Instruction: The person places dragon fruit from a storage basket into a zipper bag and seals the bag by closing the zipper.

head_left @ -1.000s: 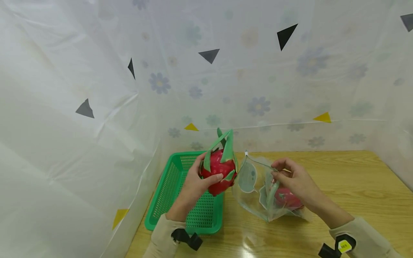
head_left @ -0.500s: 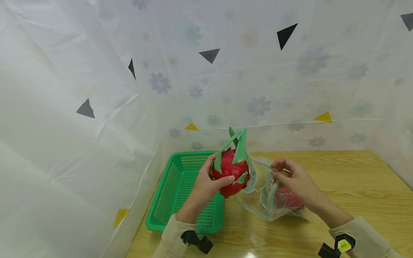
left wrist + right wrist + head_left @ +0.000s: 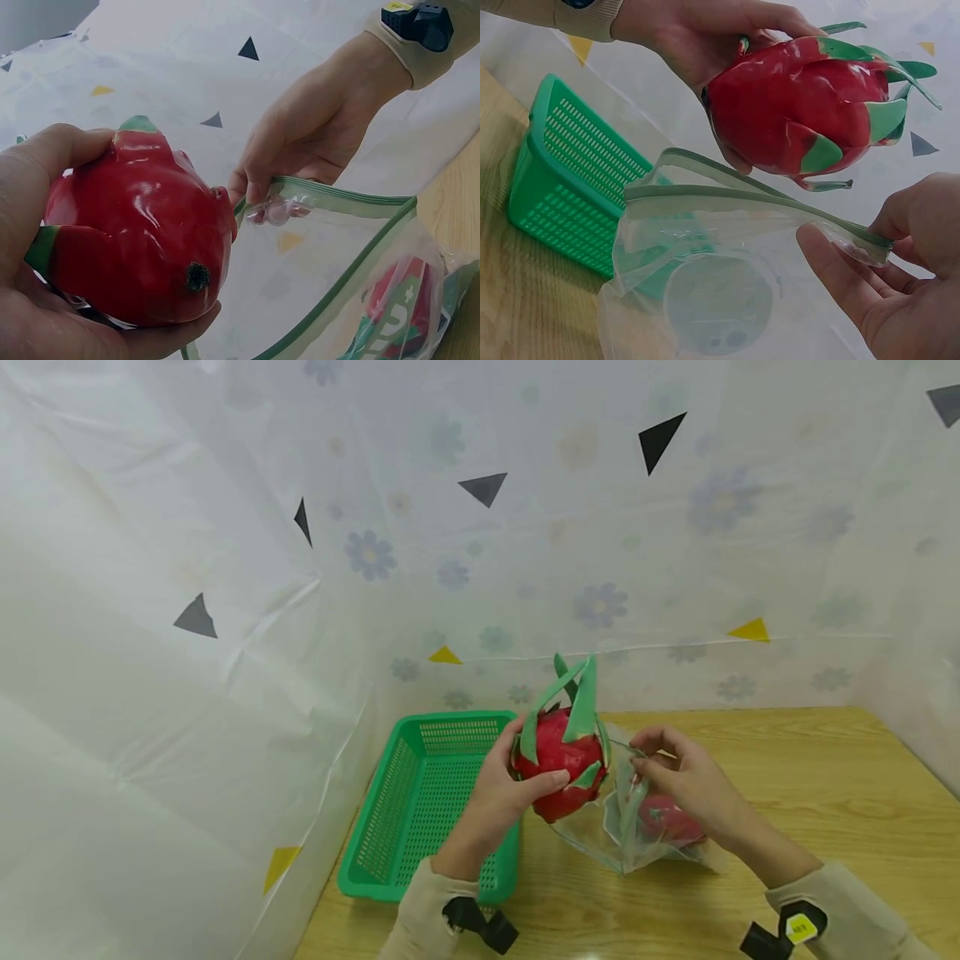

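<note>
By the left hand point(image 3: 501, 789) the dragon fruit point(image 3: 558, 756) is firmly gripped; since the earlier frames it has been carried rightward, to the open mouth of the transparent zip bag point(image 3: 641, 232). The bag's edge is pinched, as before, by the right hand point(image 3: 686, 781). A second dragon fruit point(image 3: 667, 821) is enclosed. The green basket point(image 3: 375, 827) is left unmoved.

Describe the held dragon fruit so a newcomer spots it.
On the wooden table, find the green basket. Beside it, the left hand holds a green-leaved red dragon fruit. Unlike the second fruit inside the clear bag, this one is outside.
</note>
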`<state>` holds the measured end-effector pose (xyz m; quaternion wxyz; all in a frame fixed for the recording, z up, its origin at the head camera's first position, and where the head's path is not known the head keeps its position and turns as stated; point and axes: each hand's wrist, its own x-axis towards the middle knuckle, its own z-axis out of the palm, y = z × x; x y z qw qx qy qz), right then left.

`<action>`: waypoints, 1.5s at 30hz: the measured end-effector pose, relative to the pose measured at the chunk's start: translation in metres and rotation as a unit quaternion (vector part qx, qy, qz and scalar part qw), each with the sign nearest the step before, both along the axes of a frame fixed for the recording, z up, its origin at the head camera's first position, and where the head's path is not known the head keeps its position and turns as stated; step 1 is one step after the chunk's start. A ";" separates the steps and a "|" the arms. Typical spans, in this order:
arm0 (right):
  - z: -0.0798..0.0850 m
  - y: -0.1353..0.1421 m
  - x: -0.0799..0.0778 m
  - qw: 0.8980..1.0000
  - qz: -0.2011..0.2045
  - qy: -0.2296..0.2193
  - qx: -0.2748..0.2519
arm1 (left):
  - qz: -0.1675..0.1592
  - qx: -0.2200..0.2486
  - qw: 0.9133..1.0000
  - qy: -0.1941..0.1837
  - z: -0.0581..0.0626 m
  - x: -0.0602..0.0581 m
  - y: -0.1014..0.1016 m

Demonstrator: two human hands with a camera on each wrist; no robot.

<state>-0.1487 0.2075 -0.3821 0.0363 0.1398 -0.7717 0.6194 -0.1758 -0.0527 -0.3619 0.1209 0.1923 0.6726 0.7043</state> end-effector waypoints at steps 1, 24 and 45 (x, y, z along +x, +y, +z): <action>0.000 0.000 0.000 1.000 -0.001 0.000 0.002 | -0.002 0.003 1.000 0.001 -0.001 0.000 0.001; 0.002 -0.004 0.000 1.000 -0.013 -0.002 0.015 | -0.006 -0.016 1.000 -0.005 -0.026 0.005 0.018; 0.001 -0.005 0.002 1.000 -0.018 0.001 0.005 | -0.011 -0.096 0.995 0.036 -0.046 0.003 0.025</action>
